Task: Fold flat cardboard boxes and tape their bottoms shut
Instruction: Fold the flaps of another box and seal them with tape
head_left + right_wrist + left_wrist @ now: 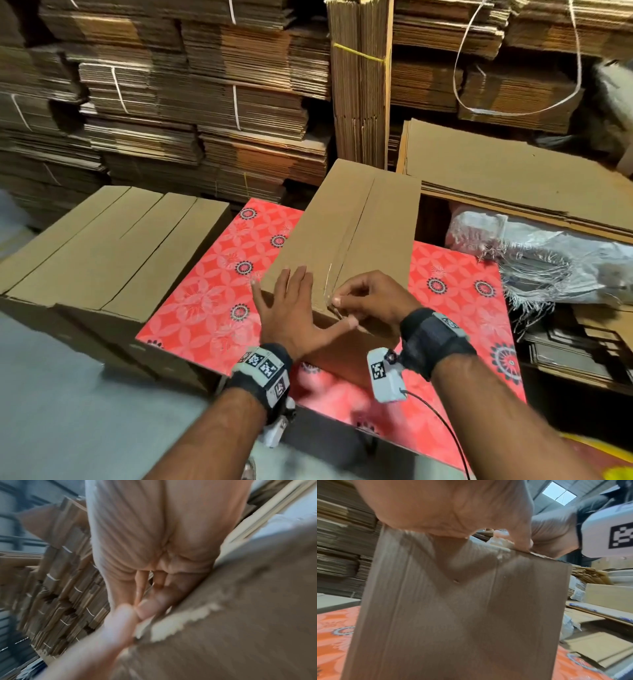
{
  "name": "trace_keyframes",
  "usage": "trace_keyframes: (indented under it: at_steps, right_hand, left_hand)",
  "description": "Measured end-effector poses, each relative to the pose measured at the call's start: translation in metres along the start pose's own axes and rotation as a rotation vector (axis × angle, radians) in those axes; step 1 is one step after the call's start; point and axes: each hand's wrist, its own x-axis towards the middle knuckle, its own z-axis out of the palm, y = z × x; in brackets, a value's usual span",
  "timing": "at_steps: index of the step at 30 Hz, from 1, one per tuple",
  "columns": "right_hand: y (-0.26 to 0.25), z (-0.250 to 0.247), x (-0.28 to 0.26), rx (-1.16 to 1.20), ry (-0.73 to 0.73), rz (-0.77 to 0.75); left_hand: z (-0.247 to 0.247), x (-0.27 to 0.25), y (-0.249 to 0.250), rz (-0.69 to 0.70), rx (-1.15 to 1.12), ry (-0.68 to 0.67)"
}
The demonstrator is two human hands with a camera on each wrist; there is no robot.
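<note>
Both wrists sit nearest us at the table's [219, 274] near edge. We note the left hand [291, 315] lying flat, fingers spread straight, on the top of the folded box [346, 233], thumb reaching over its near edge. We see the right hand [366, 298] with fingers curled, pinching the end of the clear tape [334, 270] at the box's centre seam. The box stands closed on the red patterned table, long axis running from the near edge toward the far edge, leaning slightly right. Its contents are hidden. More folded boxes [102, 246] stand off the table's left edge, flaps shut.
</note>
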Motion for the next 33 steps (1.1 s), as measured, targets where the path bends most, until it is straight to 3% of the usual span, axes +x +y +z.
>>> trace_keyframes:
  at_steps: [4, 9, 10, 13, 15, 19, 23, 27, 33]
  right_hand:
    - [0.004, 0.002, 0.006, 0.007, 0.046, 0.010]
    - [-0.002, -0.002, 0.011, 0.000, -0.032, 0.064]
    - [-0.002, -0.001, 0.009, 0.031, 0.005, 0.046]
    - [0.005, 0.002, 0.008, 0.360, 0.331, 0.006]
    - [0.006, 0.004, 0.007, 0.433, 0.395, -0.001]
    - [0.007, 0.012, 0.001, 0.073, 0.358, -0.070]
    - [0.012, 0.005, 0.001, -0.343, 0.407, -0.265]
    - [0.013, 0.002, 0.006, -0.394, 0.433, -0.264]
    - [0.012, 0.016, 0.035, -0.553, 0.580, -0.199]
  left_hand:
    - [0.005, 0.003, 0.000, -0.006, -0.032, 0.030]
    - [0.009, 0.006, -0.007, 0.018, -0.024, 0.007]
    - [0.009, 0.006, -0.007, 0.023, -0.018, 0.003]
    - [0.008, 0.006, -0.007, 0.033, -0.008, -0.015]
    - [0.008, 0.006, -0.008, 0.039, -0.025, -0.020]
    - [0.006, 0.007, -0.020, 0.074, -0.006, -0.024]
    - [-0.007, 0.023, -0.051, 0.057, -0.056, -0.054]
    - [-0.023, 0.040, -0.078, 0.015, -0.104, -0.061]
    - [-0.010, 0.008, -0.008, 0.044, -0.110, 0.228]
